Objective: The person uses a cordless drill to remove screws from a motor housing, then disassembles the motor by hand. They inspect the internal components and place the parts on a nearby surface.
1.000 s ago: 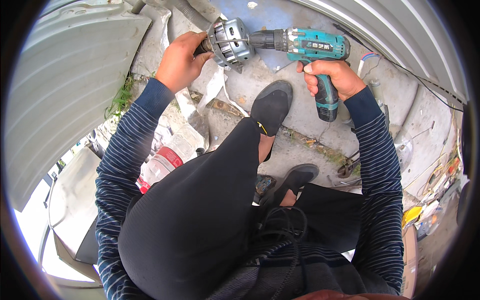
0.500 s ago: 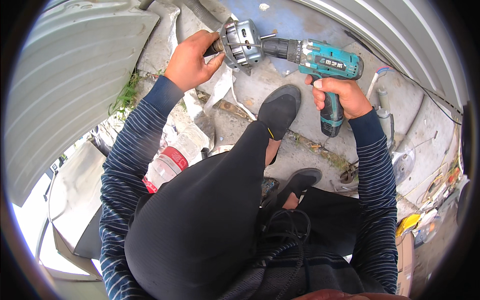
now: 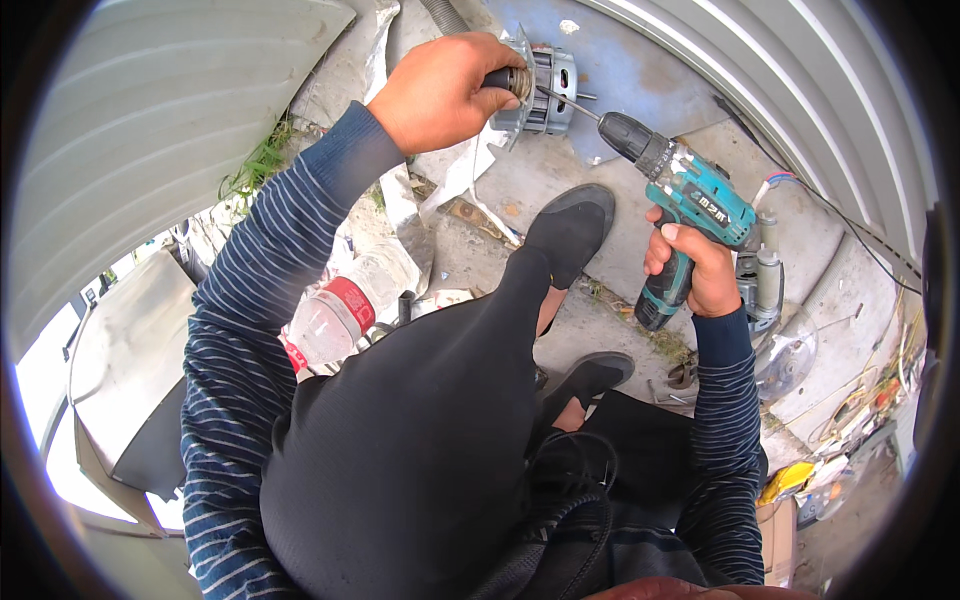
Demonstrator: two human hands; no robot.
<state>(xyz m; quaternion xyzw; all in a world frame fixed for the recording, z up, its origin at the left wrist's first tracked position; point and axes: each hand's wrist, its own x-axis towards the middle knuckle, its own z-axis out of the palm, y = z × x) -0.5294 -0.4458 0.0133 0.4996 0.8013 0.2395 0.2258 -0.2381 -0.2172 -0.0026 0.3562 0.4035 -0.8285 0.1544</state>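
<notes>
My left hand [image 3: 440, 95] grips the dark round shaft end of an electric motor [image 3: 552, 88], which has a metal mounting plate and a slotted silver body. The motor lies on its side, its thin shaft pointing right. In my right hand [image 3: 705, 268] is a teal and black cordless drill [image 3: 705, 195], held by its handle and slanted up to the left. A long thin bit [image 3: 570, 103] runs from its chuck to the motor's plate; I cannot tell whether the tip touches a screw there.
Corrugated metal panels [image 3: 160, 130] rise on the left and at upper right. By my leg lies a clear plastic bottle [image 3: 330, 322] with a red label. A second small motor [image 3: 762, 285], a dark cable [image 3: 850, 190] and scraps lie on the right.
The motor and my left hand have shifted right. The drill has moved right and down, tilting so its chuck points up-left, with the bit now at a slant to the motor.
</notes>
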